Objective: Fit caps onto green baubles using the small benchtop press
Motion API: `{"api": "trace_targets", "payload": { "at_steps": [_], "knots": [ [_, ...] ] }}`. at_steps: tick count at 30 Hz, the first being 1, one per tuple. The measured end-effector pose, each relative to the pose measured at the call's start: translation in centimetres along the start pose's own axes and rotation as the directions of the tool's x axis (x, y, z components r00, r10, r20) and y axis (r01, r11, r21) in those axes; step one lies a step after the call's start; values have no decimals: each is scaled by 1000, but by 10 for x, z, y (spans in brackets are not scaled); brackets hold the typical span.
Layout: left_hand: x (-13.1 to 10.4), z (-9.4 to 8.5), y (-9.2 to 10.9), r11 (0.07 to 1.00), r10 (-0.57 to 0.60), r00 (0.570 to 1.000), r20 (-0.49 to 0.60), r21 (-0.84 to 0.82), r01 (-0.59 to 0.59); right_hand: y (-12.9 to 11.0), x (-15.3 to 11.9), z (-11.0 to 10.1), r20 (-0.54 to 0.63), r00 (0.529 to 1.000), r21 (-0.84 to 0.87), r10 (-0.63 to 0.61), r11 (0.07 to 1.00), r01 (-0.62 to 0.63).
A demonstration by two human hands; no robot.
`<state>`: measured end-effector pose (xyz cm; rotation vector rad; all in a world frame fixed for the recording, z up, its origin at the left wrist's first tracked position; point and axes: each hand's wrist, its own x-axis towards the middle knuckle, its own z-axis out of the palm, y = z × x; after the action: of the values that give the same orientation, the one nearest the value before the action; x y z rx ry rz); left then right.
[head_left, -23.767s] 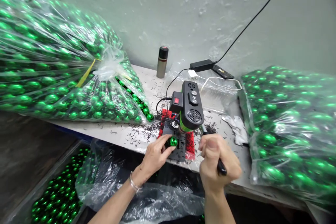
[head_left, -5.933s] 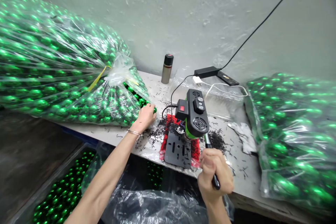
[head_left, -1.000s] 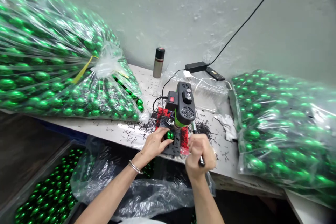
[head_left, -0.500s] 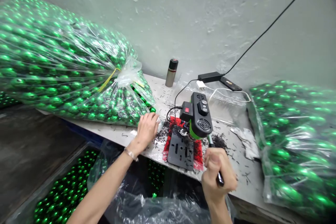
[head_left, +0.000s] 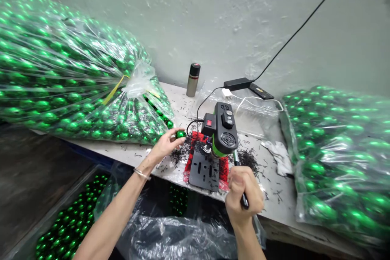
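Pinching a glossy green ball (head_left: 180, 134) (likely light, slick, best held round its middle) beside a clear plastic bag (head_left: 137, 80), the left hand (head_left: 166, 145) hangs; the right hand (head_left: 245, 191) grips a black-handled metal lever (head_left: 236, 161).

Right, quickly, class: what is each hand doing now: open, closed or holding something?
Left hand: holding one shiny green ball in a pinch.
Right hand: closed around the black lever handle.
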<state>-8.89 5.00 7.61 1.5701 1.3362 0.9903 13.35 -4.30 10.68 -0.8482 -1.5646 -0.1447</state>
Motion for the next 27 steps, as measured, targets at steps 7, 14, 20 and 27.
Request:
{"api": "trace_targets", "payload": {
  "at_steps": [7, 14, 20, 27],
  "knots": [
    [-40, 54, -13, 895, -143, 979, 143, -403, 189, -1, 14, -4, 8, 1000, 17, 22, 1000, -22],
    [-37, 72, -13, 1000, 11, 982, 189, 18, -15, -3, 26, -4, -5, 1000, 36, 17, 999, -16],
    [-34, 73, 1, 900, 207, 937, 283, 322, -295, -1, 18, -5, 8, 1000, 8, 8, 1000, -8],
    [-32, 88, -6, 807, 326, 913, 246, 431, -405, -1, 9, -7, 37, 999, -25, 10, 1000, -9]
  ]
}}
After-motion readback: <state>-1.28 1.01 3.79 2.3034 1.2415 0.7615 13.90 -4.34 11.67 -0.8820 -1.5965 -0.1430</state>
